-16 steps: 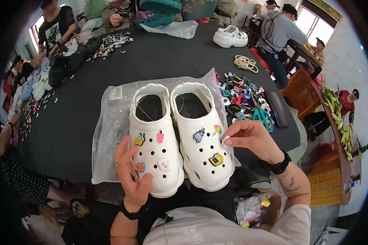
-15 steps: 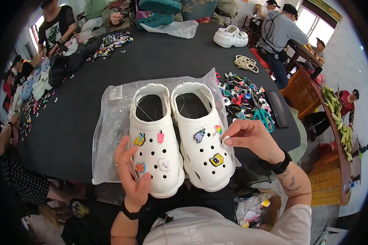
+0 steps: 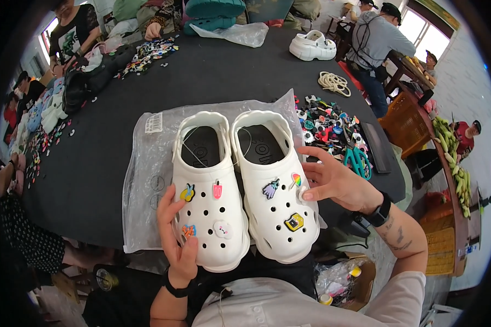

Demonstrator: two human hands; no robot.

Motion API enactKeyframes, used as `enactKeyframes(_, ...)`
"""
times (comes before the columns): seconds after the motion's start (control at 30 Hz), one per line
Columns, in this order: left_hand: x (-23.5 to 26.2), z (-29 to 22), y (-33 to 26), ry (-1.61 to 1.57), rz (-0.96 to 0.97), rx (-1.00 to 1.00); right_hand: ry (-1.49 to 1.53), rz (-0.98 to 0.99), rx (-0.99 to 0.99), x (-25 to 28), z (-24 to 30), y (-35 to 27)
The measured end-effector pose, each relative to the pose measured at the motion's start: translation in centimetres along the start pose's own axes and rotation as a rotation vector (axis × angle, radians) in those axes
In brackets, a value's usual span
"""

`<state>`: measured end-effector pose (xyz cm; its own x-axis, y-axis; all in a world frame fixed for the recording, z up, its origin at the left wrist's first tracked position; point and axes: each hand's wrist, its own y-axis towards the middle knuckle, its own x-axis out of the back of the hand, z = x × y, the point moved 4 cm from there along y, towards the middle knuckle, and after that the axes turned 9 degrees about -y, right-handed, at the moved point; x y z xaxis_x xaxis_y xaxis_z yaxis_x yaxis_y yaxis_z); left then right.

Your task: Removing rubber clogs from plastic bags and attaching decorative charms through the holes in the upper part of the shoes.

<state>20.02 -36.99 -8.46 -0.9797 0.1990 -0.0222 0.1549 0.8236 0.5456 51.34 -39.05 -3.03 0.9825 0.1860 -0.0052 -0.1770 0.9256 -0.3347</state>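
A pair of white foam clogs stands side by side, toes toward me. The left clog (image 3: 209, 218) carries a lemon-like, a pink popsicle, an orange and a cloud-shaped charm. On the right clog (image 3: 278, 234) are a purple charm, a rainbow umbrella charm (image 3: 296, 180) and a yellow-black charm (image 3: 294, 222). My left hand (image 3: 179, 245) grips the left clog's outer side, thumb near the toe. My right hand (image 3: 341, 182) is open at the right clog's outer edge, fingers spread, its thumb against a small white charm (image 3: 305, 194) that it partly hides.
Beneath the clogs lies a clear plastic bag (image 3: 147, 163) on the black table (image 3: 240, 76). To the right are a charm pile (image 3: 327, 125), teal-handled scissors (image 3: 358, 162), a dark tray (image 3: 375, 147) and a cord coil (image 3: 334, 83). Another white clog (image 3: 313, 46) stands farther back. Co-workers sit around.
My right hand has gone from pinching the white charm to spread fingers with the thumb on it at the right clog. The clogs sit slightly lower and farther right in view.
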Motion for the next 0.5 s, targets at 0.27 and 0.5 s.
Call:
enactKeyframes(0.27, -0.2, -0.2, 0.1, 0.034, 0.008, 0.018, 0.139, 0.111, -0.082, -0.9, -0.4, 1.4)
enactKeyframes(0.5, -0.2, -0.2, 0.0, 0.05, 0.002, 0.039, 0.084, 0.046, -0.063, -1.0, -1.1, 1.3)
